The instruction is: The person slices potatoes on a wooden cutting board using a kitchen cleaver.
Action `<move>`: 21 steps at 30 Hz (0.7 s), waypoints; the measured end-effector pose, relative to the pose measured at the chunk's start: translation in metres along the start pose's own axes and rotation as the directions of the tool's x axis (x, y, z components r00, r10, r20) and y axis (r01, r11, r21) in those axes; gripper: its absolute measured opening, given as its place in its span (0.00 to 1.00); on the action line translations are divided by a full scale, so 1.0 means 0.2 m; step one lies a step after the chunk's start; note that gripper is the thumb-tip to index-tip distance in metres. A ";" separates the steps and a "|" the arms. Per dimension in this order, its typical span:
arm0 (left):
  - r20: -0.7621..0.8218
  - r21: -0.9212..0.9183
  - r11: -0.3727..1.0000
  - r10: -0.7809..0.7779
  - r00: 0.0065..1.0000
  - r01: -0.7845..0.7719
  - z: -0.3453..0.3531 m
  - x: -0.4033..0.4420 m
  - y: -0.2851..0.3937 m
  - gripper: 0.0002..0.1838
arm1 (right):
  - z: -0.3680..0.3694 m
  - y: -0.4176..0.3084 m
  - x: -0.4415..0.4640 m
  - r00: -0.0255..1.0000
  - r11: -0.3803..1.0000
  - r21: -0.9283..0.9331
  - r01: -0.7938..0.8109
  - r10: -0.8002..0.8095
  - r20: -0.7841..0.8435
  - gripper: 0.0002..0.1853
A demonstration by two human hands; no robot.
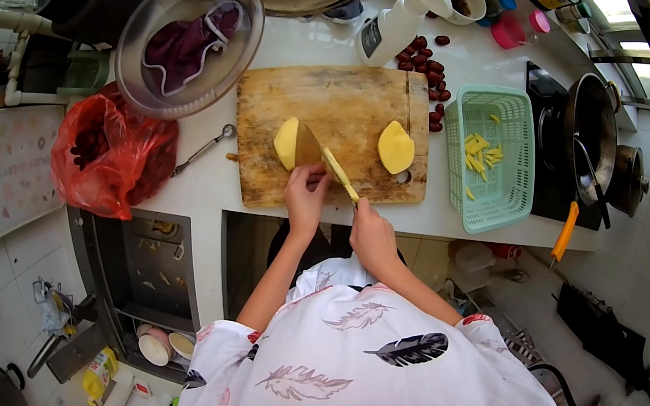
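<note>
On the wooden cutting board (pixel 267 94), a knife (pixel 308 148) stands with its wide blade beside a peeled yellow piece (pixel 287 144). A narrow yellow strip (pixel 337 174) lies along the blade's right side. My right hand (pixel 372 235) is closed round the knife's handle end at the board's front edge. My left hand (pixel 309 197) has its fingers drawn together at the blade's lower left, just below the yellow piece; what they pinch is hidden. Another yellow piece (pixel 396 148) lies on the board's right side.
Right of the board, a green basket (pixel 503 214) holds yellow strips, with red dates (pixel 429 68) behind it. A spray bottle (pixel 391 29) stands at the back. Left are a plastic bowl (pixel 253 29), red bag (pixel 117 188), spoon (pixel 203 148) and sink (pixel 190 257). Far right, a wok (pixel 594 121).
</note>
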State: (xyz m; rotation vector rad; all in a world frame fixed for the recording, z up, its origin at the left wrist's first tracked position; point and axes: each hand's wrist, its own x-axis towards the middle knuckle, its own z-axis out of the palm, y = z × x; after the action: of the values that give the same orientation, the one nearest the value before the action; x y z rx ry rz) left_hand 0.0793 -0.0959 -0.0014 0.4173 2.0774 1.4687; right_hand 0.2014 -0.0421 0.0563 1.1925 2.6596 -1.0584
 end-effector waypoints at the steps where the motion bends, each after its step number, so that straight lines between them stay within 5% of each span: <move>1: 0.002 0.000 1.000 0.000 1.000 0.000 0.00 -0.01 0.00 0.12 | 0.00 0.00 0.00 1.000 1.000 -0.005 -0.021 0.021 0.023 0.05; 16: 0.033 0.081 0.996 0.040 0.999 -0.042 0.03 0.01 0.03 0.13 | -0.06 0.05 0.02 0.999 0.999 -0.004 -0.035 0.035 0.015 0.04; 21: 0.081 0.093 0.994 0.048 0.996 -0.056 0.02 0.01 0.03 0.21 | -0.07 0.03 0.11 1.000 1.000 0.018 -0.018 0.018 -0.014 0.05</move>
State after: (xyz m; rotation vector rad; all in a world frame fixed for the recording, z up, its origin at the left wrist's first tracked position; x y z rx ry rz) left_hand 0.0801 -0.0888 0.0024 0.5614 2.0943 1.3635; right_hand 0.1928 -0.0174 0.0569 1.2296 2.6501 -1.0772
